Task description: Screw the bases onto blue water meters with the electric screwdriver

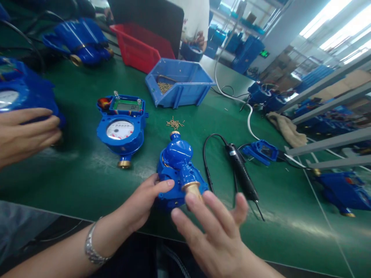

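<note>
Low centre, near the green table's [87,193] front edge, the left hand [142,202] grips an overturned blue water meter [178,170]; the right hand [214,227] hovers spread, holding nothing, with bare table to its right.

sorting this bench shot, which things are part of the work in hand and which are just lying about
In hand:
- left hand gripping the upturned blue meter
- right hand open at its brass end

Lying about:
- dial-up meter
- loose screws
- blue bin of screws
- red bin
- electric screwdriver
- another person's hand on a separate meter
</note>
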{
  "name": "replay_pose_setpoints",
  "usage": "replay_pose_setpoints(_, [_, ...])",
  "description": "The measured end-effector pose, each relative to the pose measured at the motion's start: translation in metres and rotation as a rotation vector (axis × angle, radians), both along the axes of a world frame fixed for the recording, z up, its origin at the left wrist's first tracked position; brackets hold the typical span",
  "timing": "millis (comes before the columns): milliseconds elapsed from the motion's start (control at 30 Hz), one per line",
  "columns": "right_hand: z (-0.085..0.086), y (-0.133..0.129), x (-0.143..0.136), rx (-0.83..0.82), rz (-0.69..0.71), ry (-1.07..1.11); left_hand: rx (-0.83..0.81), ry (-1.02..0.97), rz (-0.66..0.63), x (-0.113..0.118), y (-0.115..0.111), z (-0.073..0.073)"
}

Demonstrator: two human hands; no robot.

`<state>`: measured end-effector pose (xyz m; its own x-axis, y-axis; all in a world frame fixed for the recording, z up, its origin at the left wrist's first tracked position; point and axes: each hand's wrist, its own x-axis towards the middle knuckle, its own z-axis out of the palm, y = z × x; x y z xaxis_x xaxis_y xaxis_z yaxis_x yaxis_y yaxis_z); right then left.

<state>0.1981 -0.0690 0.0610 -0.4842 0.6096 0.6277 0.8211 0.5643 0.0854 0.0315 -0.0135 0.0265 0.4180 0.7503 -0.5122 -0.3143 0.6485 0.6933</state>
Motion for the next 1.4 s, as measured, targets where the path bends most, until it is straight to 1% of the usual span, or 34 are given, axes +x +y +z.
replay_pose_setpoints(67, [0.005, 0.013, 0.021, 0.028, -0.098, 0.088, -0.031, -0.004, -0.024, -0.002, 0.001, 0.000])
replay_pose_setpoints(133, [0.007, 0.028, 0.048, -0.015, -0.223, 0.105, -0.057, 0.007, -0.039, -0.003, 0.004, 0.001])
replay_pose_setpoints(200, [0.001, 0.041, 0.074, -0.065, -0.333, 0.216, -0.069, 0.021, -0.051, -0.005, 0.007, 0.003])
replay_pose_setpoints(233, [-0.004, 0.046, 0.084, -0.115, -0.363, 0.340, -0.065, 0.026, -0.052, -0.005, 0.008, 0.004])
replay_pose_setpoints(267, [-0.011, 0.050, 0.091, -0.199, -0.357, 0.493, -0.059, 0.030, -0.053, -0.005, 0.010, 0.005])
replay_pose_setpoints(300, [-0.019, 0.053, 0.095, -0.318, -0.309, 0.644, -0.050, 0.033, -0.054, -0.004, 0.011, 0.006])
replay_pose_setpoints(367, [-0.034, 0.058, 0.096, -0.578, -0.145, 0.851, -0.042, 0.042, -0.056, -0.003, 0.013, 0.007])
replay_pose_setpoints(400, [-0.041, 0.060, 0.094, -0.661, -0.076, 0.901, -0.044, 0.047, -0.058, -0.003, 0.014, 0.007])
replay_pose_setpoints(433, [-0.047, 0.062, 0.090, -0.700, -0.033, 0.922, -0.047, 0.053, -0.059, -0.002, 0.014, 0.007])
replay_pose_setpoints(500, [-0.053, 0.065, 0.083, -0.691, -0.006, 0.941, -0.049, 0.050, -0.062, -0.002, 0.014, 0.006])
replay_pose_setpoints(567, [-0.051, 0.066, 0.076, -0.673, 0.001, 0.976, -0.044, 0.037, -0.063, -0.002, 0.014, 0.005])
replay_pose_setpoints(667, [-0.036, 0.060, 0.065, -0.619, -0.029, 0.954, -0.054, 0.032, -0.064, -0.005, 0.014, 0.003])
replay_pose_setpoints(800, [-0.014, 0.047, 0.052, -0.490, -0.138, 0.786, -0.074, 0.012, -0.076, -0.009, 0.016, 0.003])
replay_pose_setpoints(967, [0.002, 0.041, 0.046, -0.483, -0.171, 0.697, -0.070, 0.024, -0.087, -0.007, 0.015, 0.006])
replay_pose_setpoints(1100, [0.014, 0.033, 0.036, -0.427, -0.175, 0.489, -0.055, 0.002, -0.077, -0.004, 0.014, 0.005])
replay_pose_setpoints(1167, [0.017, 0.028, 0.027, -0.391, -0.162, 0.428, -0.040, 0.005, -0.083, -0.003, 0.014, 0.004])
replay_pose_setpoints(1233, [0.017, 0.022, 0.015, -0.360, -0.144, 0.414, -0.023, 0.005, -0.099, -0.003, 0.014, 0.004])
replay_pose_setpoints(1333, [0.014, 0.013, -0.003, -0.329, -0.126, 0.413, -0.013, 0.013, -0.117, -0.001, 0.016, 0.006])
replay_pose_setpoints(1400, [0.011, 0.009, -0.008, -0.335, -0.086, 0.405, -0.041, 0.033, -0.111, 0.001, 0.018, 0.008])
